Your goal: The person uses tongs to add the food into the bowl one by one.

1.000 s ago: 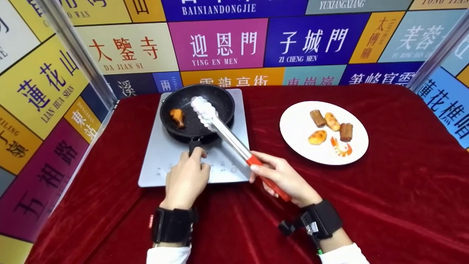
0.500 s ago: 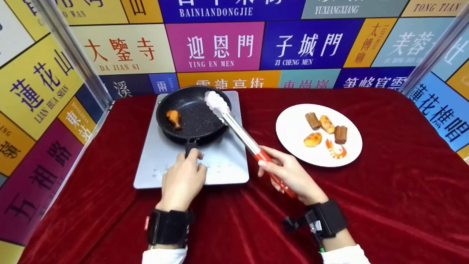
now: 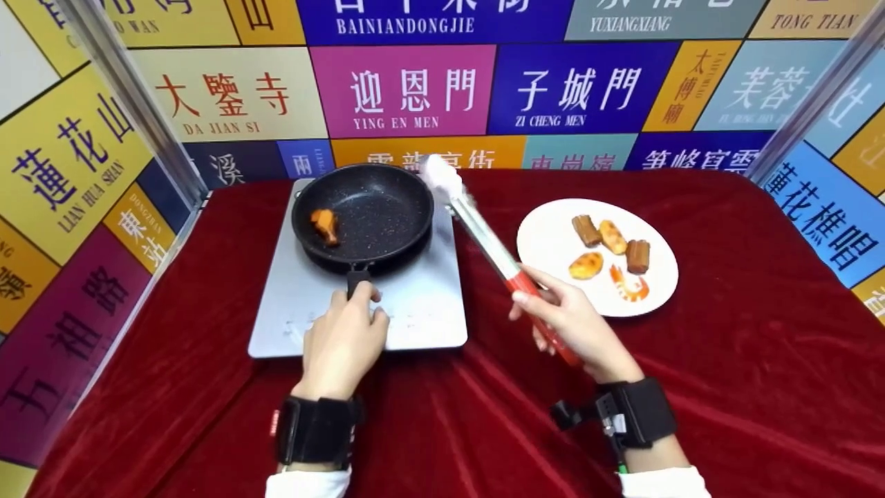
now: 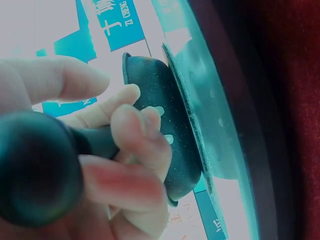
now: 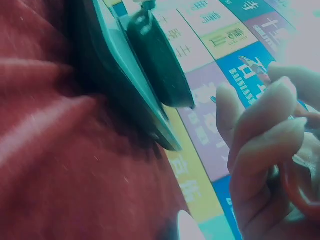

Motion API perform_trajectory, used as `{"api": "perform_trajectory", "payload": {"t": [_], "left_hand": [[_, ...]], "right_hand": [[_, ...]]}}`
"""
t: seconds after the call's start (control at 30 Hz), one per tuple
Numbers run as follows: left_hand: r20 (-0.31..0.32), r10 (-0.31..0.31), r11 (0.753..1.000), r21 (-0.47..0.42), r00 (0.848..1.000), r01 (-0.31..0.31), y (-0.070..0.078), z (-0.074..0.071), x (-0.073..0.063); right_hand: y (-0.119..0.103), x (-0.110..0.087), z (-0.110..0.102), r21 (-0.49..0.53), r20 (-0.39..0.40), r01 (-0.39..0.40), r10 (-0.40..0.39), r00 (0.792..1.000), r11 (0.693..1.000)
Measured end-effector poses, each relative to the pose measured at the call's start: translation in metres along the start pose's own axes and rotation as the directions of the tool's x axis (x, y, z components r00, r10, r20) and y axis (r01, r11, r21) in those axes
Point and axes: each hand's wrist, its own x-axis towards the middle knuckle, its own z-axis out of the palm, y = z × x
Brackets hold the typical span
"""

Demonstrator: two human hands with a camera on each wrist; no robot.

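A black frying pan [image 3: 384, 211] sits on a silver induction cooktop [image 3: 432, 321], with a small orange-brown drumstick [image 3: 325, 225] at the left of its base. My left hand [image 3: 343, 339] grips the pan's black handle [image 3: 357, 280]; in the left wrist view, curled fingers surround that handle [image 4: 42, 170]. My right hand [image 3: 572, 319] holds metal tongs [image 3: 489, 238] by their red grips. The tongs' pale scalloped tips, blurred, are past the pan's right rim, with no food seen between them. In the right wrist view, fingers [image 5: 267, 145] curl around the red grip [image 5: 295, 187].
Right of the cooktop lies a white plate [image 3: 543, 232] bearing a shrimp [image 3: 629, 283], two brown rib-like pieces [image 3: 638, 256] and two golden browned pieces [image 3: 585, 265]. Red velvet cloth [image 3: 747, 332] covers the table. Panels with lettering [image 3: 401, 90] enclose the back and sides.
The tongs have moved from above the pan's middle to the right, past its rim, along with my right hand. My left hand stays on the handle. The drumstick stays in the pan.
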Motion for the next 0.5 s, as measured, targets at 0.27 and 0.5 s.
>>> {"api": "perform_trajectory", "payload": {"t": [0.27,0.5], "left_hand": [[-0.006,0.01,1.0,-0.004,1.0,-0.01,0.001,0.001,0.0],[-0.005,0.012,1.0,-0.01,1.0,-0.012,0.0,0.0,0.0]], "right_hand": [[0.002,-0.007,-0.028,-0.103,-0.127,-0.001,-0.012,0.992,0.995],[0.006,-0.009,-0.04,-0.148,-0.188,-0.069,0.041,0.981,0.987]]}}
